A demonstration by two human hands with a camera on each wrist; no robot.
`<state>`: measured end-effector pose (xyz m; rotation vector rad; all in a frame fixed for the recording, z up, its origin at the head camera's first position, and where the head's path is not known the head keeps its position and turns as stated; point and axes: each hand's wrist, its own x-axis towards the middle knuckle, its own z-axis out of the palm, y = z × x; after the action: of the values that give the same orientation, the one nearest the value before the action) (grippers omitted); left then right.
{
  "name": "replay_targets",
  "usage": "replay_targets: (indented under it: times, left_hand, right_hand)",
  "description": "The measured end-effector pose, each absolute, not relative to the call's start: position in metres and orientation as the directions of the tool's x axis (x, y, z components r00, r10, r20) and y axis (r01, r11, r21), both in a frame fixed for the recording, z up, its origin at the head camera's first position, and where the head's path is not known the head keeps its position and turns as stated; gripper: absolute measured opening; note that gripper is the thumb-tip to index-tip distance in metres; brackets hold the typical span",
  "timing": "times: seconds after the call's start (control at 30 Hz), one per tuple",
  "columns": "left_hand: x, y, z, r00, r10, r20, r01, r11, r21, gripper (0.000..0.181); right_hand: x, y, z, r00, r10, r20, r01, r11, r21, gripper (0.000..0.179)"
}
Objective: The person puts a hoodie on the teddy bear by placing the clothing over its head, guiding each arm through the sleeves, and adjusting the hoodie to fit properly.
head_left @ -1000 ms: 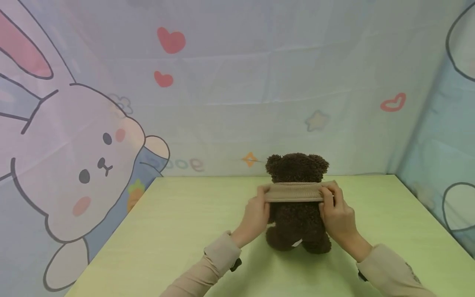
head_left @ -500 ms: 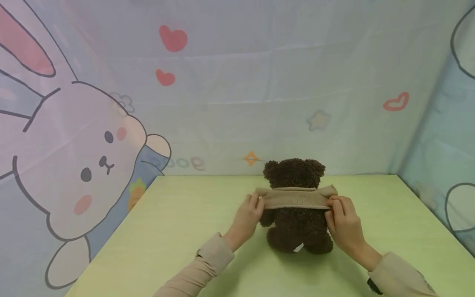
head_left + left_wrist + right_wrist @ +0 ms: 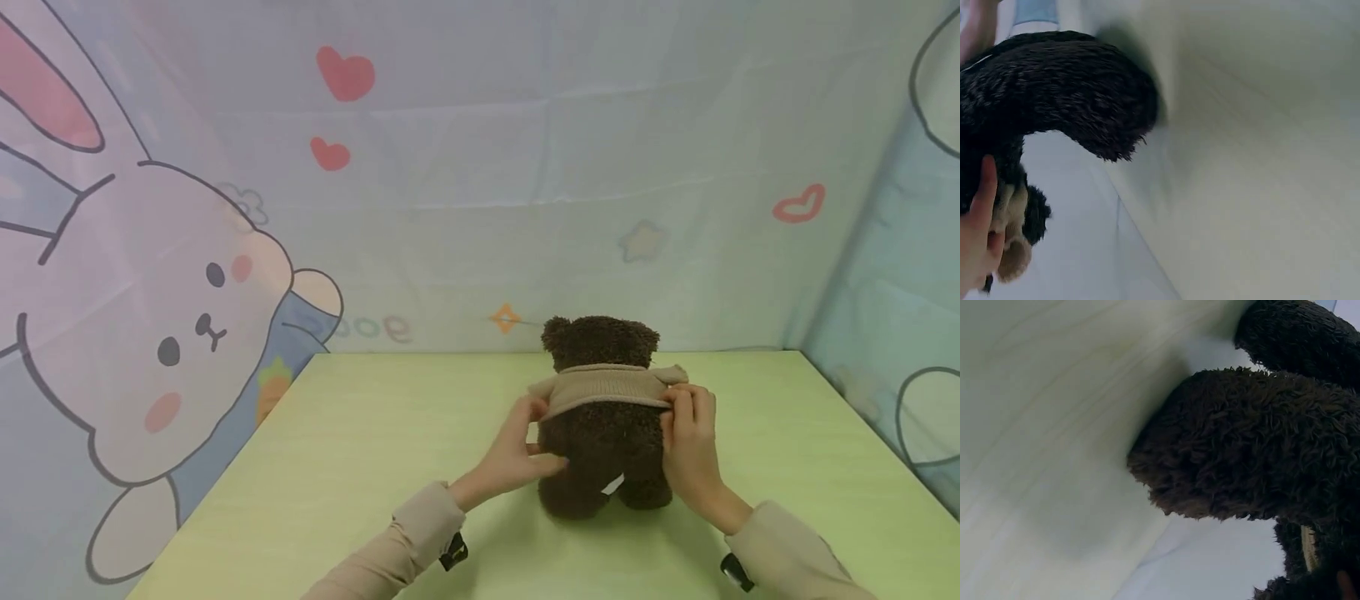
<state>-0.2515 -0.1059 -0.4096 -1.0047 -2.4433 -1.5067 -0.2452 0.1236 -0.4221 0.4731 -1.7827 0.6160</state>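
Left hand [image 3: 525,450] lay against the left flank of the teddy bear [image 3: 603,442], thumb raised to the lower edge of the beige knitted sweater [image 3: 606,387] and fingers curved round the dark plush low on the body; in the left wrist view a thumb [image 3: 982,194] pressed into the fur beside a strip of beige knit, so the hand was grasping the bear. Right hand [image 3: 688,450] was held against the bear's right flank, fingertips pinching the sweater hem just under the small sleeve. The sweater sat bunched high across the bear's shoulders, leaving the back and legs bare; a small white tag [image 3: 613,485] showed between the legs. The bear stood upright, back to the camera, a little right of centre in the head frame, on the pale green bench [image 3: 360,467]. The right wrist view showed only a plush leg [image 3: 1254,444] resting on the bench surface; the fingers were not clearly seen there. Both forearms wore beige sleeves [image 3: 420,533] with dark straps at the wrists. Behind the bench hung a pastel fabric backdrop [image 3: 525,167] with red hearts; a cartoon rabbit [image 3: 172,325] filled the left of the frame.
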Motion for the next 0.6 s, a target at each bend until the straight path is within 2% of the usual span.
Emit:
replay_targets:
  times: [0.1,0.23,0.37,0.43,0.5,0.6]
  left_hand:
    - [-0.251,-0.101,-0.411,-0.733,0.45,0.51,0.673,0.367,0.642,0.04]
    - [-0.254,-0.092,-0.41,-0.605,0.345,0.718,0.788,0.39,0.477,0.037]
    - [-0.259,-0.087,-0.411,-0.518,0.297,0.802,0.816,0.453,0.359,0.03]
    - [-0.259,-0.086,-0.411,-0.513,0.323,0.795,0.82,0.457,0.344,0.023]
    - [-0.256,-0.086,-0.409,-0.535,0.374,0.757,0.823,0.433,0.367,0.019]
    - [-0.249,-0.083,-0.408,-0.573,0.454,0.682,0.812,0.426,0.399,0.045]
  right_hand:
    - [-0.249,0.12,-0.421,-0.217,-0.009,0.976,-0.636,0.76,-0.135,0.03]
    - [-0.253,0.116,-0.419,-0.13,0.006,0.992,-0.701,0.707,-0.096,0.031]
    - [-0.259,0.114,-0.421,-0.044,-0.01,0.999,-0.744,0.668,-0.026,0.031]
    - [-0.261,0.114,-0.422,-0.02,-0.017,1.0,-0.757,0.653,-0.004,0.031]
    - [-0.262,0.115,-0.423,-0.014,-0.03,0.999,-0.763,0.646,0.009,0.031]
    - [-0.262,0.117,-0.423,-0.006,-0.045,0.999,-0.771,0.637,0.024,0.029]
